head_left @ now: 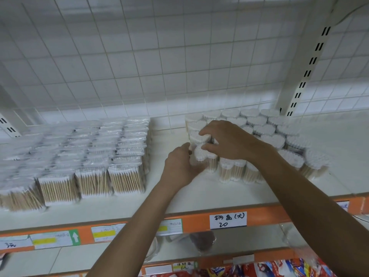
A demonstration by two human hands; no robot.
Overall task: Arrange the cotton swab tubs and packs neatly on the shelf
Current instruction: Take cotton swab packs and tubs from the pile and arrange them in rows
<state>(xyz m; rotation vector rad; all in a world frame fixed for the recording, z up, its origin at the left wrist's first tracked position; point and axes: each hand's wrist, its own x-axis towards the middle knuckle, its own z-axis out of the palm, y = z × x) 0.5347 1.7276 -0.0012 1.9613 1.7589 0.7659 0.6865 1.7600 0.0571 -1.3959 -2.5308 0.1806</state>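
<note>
Arms [129, 226] outstretched, left hand [179, 166] cups a heart-shaped tub [202, 155]; right hand [225, 140], arched, pinches its top.

A white handwritten label [228, 220] on the orange rail [195, 219] of the shelf [199, 194] carries two Chinese characters. The first is unclear and the second is 盒. After them comes (大), with 20 beneath. Further left on the same rail, a green tag [74, 237] bears a white up arrow. The yellow-striped labels [103, 233] near it are too blurred to read. On the lower rail [275, 253], a small label [184, 265] shows handwriting ending in 6A.
</note>
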